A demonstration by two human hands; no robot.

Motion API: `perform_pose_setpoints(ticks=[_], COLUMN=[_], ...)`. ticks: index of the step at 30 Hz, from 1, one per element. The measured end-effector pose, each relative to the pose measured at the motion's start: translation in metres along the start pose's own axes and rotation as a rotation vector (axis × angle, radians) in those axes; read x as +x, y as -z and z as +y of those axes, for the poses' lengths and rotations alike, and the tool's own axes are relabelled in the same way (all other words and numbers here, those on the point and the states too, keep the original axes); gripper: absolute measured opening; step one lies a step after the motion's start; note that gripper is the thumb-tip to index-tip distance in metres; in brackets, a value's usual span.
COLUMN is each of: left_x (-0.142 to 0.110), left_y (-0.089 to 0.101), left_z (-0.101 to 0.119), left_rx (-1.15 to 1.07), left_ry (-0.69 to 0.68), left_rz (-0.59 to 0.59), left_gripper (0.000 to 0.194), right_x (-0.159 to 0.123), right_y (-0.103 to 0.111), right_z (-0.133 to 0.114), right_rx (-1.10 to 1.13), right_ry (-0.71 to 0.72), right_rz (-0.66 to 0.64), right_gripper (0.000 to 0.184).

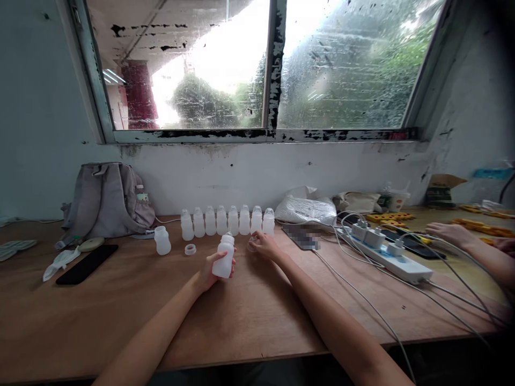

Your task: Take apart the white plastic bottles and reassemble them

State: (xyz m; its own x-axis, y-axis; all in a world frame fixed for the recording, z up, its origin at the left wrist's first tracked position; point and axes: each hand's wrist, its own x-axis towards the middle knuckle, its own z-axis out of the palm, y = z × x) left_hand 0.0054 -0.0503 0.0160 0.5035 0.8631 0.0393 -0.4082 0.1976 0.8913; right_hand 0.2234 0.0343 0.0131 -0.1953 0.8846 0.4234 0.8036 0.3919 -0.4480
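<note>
My left hand is wrapped around a white, translucent baby bottle, tilted slightly, with a teat on its top. Just to the right, my right hand has its fingers closed on a small clear cap at the tabletop; the fingers partly hide it. Behind both hands stands a row of several similar bottles with clear tops. An open bottle without a teat stands to the left. Between it and my left hand lies a ring-shaped clear piece.
A grey backpack and a black phone are on the left. To the right lie another phone, a silvery bag and a power strip with trailing cables. Another person's hand rests at far right.
</note>
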Motion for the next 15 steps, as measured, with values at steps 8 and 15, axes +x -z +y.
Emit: perform_pose_setpoints(ticks=[8,15], left_x=[0.0,0.005], left_y=[-0.003,-0.002], left_z=[-0.002,-0.008], left_rx=[0.155,0.508], left_ry=[-0.051,-0.232], left_rz=[0.071,0.253], left_gripper=[0.042,0.034], right_x=[-0.001,-0.004], right_y=[0.01,0.016], right_z=[-0.001,-0.05], right_rx=[0.18,0.577], right_ry=[-0.012,0.029], right_rz=[0.039,-0.002], right_gripper=[0.022,0.033])
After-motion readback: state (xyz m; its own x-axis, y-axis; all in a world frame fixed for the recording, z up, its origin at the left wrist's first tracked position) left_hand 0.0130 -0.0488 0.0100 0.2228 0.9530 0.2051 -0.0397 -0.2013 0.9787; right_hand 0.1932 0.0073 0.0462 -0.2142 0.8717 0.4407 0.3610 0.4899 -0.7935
